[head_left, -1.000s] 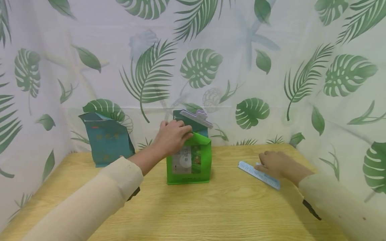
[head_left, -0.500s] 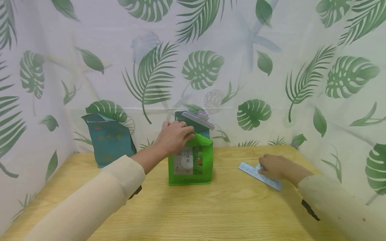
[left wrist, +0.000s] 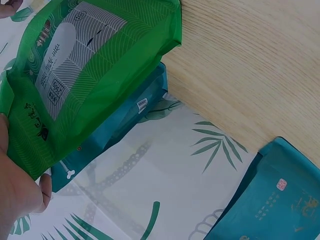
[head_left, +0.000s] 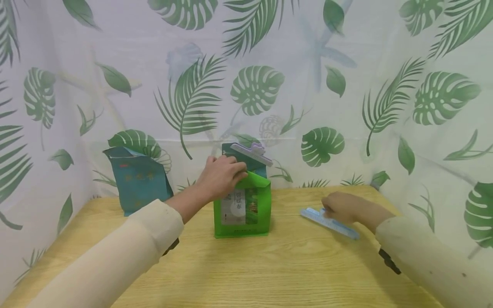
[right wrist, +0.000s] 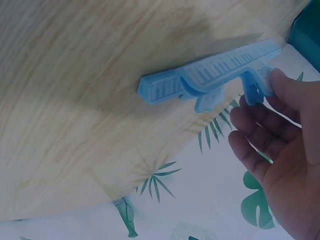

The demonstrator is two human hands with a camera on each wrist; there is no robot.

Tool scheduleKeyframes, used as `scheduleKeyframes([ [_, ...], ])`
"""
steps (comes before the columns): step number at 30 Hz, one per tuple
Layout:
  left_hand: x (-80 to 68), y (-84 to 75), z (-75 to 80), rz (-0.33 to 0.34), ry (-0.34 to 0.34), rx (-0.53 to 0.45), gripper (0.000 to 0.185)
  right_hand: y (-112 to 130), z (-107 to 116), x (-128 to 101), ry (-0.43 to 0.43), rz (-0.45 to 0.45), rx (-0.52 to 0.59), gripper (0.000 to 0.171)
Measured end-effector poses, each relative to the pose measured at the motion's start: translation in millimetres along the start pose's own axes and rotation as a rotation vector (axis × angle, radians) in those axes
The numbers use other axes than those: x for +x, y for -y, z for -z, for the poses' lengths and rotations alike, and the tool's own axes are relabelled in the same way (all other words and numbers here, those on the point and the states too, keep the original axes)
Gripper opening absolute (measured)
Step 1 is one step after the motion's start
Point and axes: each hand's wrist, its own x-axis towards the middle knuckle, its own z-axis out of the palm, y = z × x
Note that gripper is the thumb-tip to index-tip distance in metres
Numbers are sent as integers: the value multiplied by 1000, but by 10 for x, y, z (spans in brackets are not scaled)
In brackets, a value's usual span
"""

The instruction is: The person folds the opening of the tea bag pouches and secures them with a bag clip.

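My left hand [head_left: 223, 175] grips the folded top of a bright green tea bag [head_left: 265, 205], which stands upright on the table with its printed label facing me. In the left wrist view my thumb and fingers pinch the folded edge of the green bag [left wrist: 115, 85]. At the right, my right hand [head_left: 343, 207] pinches the handle of a long light-blue bag clip [head_left: 343, 229]. The right wrist view shows the clip [right wrist: 230, 65] with its handle between thumb and fingers. Another light-blue strip [right wrist: 160, 87] with its own tab overlaps beneath it.
Behind the green bag stands a teal bag [head_left: 250, 160] with a lilac clip [head_left: 252, 153] across its top. Another teal bag [head_left: 138, 179], its top unclipped, stands at the left. A leaf-printed cloth [head_left: 292, 85] hangs along the wooden table's [head_left: 269, 269] back and sides.
My right hand has shifted slightly left and its fingers have closed on the clip's handle, and the clip has turned a little. My left hand keeps its grip on the green bag.
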Motion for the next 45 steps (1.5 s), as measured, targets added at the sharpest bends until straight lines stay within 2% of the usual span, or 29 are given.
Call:
scheduleKeyframes([
  [11,-18,4,-2,-6,-10,3,19,110,207,96,-139,10,11,14],
  [15,-10,0,0,-9,-11,4,19,114,286,129,-180,13,0,33],
  [17,-5,1,0,-7,-11,5,19,124,325,141,-207,32,-18,37],
  [22,1,7,-6,-8,-15,2,19,188,433,156,-274,64,-62,26],
  [31,-4,9,-4,-17,-19,-8,19,293,601,226,-366,81,-26,22],
  [45,-5,7,16,-19,-8,-14,20,450,654,324,-369,62,30,12],
])
